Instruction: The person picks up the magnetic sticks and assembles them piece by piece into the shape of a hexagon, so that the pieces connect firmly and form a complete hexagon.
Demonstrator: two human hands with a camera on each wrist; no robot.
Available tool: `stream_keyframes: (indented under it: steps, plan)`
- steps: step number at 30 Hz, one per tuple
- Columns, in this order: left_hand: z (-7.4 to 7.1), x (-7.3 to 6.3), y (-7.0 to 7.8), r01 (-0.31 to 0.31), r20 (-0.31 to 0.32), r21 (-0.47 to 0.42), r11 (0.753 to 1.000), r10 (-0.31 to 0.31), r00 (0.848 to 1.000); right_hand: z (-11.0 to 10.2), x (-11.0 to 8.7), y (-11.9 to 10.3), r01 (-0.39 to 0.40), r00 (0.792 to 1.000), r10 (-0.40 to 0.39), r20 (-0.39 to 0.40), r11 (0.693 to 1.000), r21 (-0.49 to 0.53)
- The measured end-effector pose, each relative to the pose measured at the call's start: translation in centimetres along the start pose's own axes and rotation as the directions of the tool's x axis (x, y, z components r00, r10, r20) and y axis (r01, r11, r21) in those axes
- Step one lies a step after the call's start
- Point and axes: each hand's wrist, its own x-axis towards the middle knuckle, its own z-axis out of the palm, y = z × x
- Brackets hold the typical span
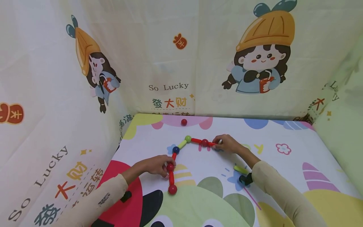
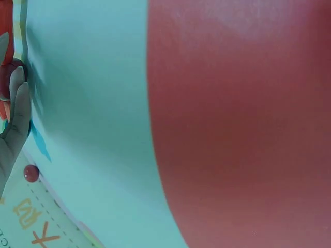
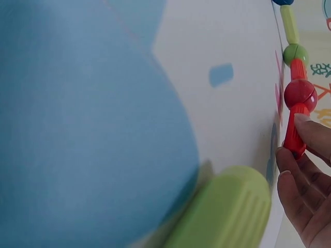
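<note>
A curved chain of toy rods and balls lies on the table. Its near end is a red ball (image 1: 172, 189), joined by a red rod (image 1: 171, 178) to a second red ball (image 1: 170, 167). My left hand (image 1: 156, 164) pinches that second ball between thumb and fingers. Beyond it come a dark blue ball (image 1: 176, 149), a light green rod (image 1: 182, 144), a green ball (image 1: 188, 138) and another red ball (image 1: 204, 142). At the chain's far right end, my right hand (image 1: 227, 143) pinches a red rod (image 3: 295, 129) with thumb and fingertips.
Toward the back edge of the table (image 1: 255, 126) sits a loose red ball (image 1: 184, 122). A loose light green rod (image 1: 240, 169) lies beside my right forearm, close to the right wrist camera. Printed cloth walls (image 1: 210, 63) stand behind and at both sides.
</note>
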Motion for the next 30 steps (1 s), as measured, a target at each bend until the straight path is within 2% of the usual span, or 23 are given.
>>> stream_keyframes:
  steps: [11, 18, 20, 23, 27, 30]
  plan:
    - [0.4, 0.3, -0.3, 0.030, -0.044, 0.014, 0.999, -0.029, 0.999, -0.1, 0.2, 0.1, 0.031, 1.000, -0.031, -0.001, 1.000, 0.000]
    - [-0.8, -0.3, -0.3, 0.024, -0.042, -0.008, 1.000, -0.025, 0.999, -0.1, 0.2, 0.2, 0.024, 1.000, -0.024, -0.002, 1.000, 0.012]
    - [-1.4, -0.3, -0.3, 0.030, -0.076, -0.003, 1.000, -0.030, 0.997, -0.1, 0.2, 0.2, 0.019, 1.000, -0.019, 0.000, 1.000, 0.011]
    - [-2.3, 0.2, -0.3, 0.029, -0.163, 0.028, 0.999, -0.024, 0.986, -0.1, 0.2, 0.2, 0.006, 1.000, -0.006, 0.000, 1.000, 0.008]
    - [-3.3, 1.9, 0.1, 0.023, -0.281, 0.042, 0.999, -0.011, 0.960, -0.2, 0.4, 0.1, -0.013, 1.000, 0.013, -0.003, 1.000, -0.002]
    - [-4.1, 3.4, 0.5, 0.008, -0.333, 0.040, 0.999, 0.006, 0.943, -0.2, 0.8, -0.1, -0.015, 1.000, 0.015, -0.007, 1.000, -0.012]
